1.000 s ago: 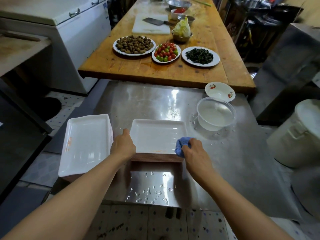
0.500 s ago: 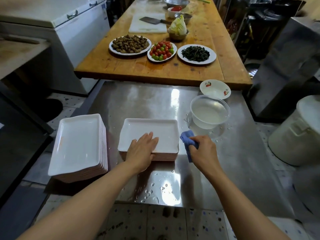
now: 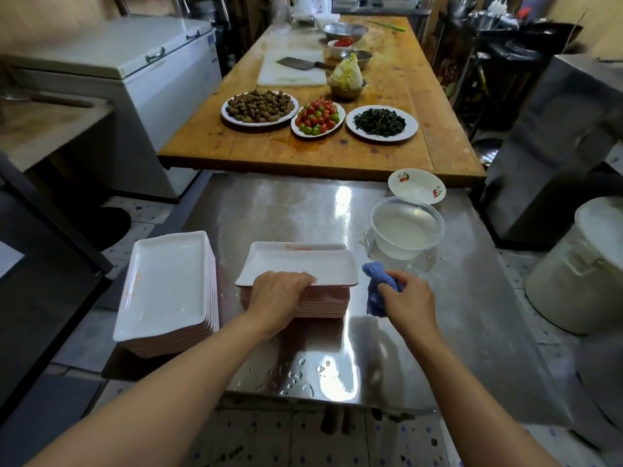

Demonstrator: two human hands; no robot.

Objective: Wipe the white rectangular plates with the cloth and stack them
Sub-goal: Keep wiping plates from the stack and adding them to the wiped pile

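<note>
since half a second back: left hand (image 3: 278, 294) off the flat of the top plate (image 3: 303, 266) and now hooked over its near edge, near edge tipped up off the middle stack (image 3: 323, 303), next plate's far rim showing behind it.

left to right on the steel table (image 3: 269, 210):
- left stack (image 3: 168, 284) of white rectangular plates at the table's left edge, pinkish undersides showing along the side, well apart from either hand.
- middle stack near the table centre, top plate tilted, far edge down on the pile, near edge raised. left hand grasping that near edge, fingers curled over the rim, thumb hidden.
- blue cloth (image 3: 376, 288) just right of the middle stack, bunched, lower end hanging toward the table. touching the stack or not: cannot tell.
- right hand (image 3: 409, 298) clenched around the cloth, off the plates, above the table surface.
- clear bowl (image 3: 406, 230) with water behind the right hand, droplets around its base.
- small white bowl (image 3: 416, 187) with cherry print just behind the clear bowl, at the edge of the wooden table (image 3: 438, 129).
- more water drops on the near edge of the steel table, between the forearms.
- white lidded bucket (image 3: 580, 267) off the table, far right.

wooden table behind: three round plates of food, cutting board with cleaver, metal bowls.
</note>
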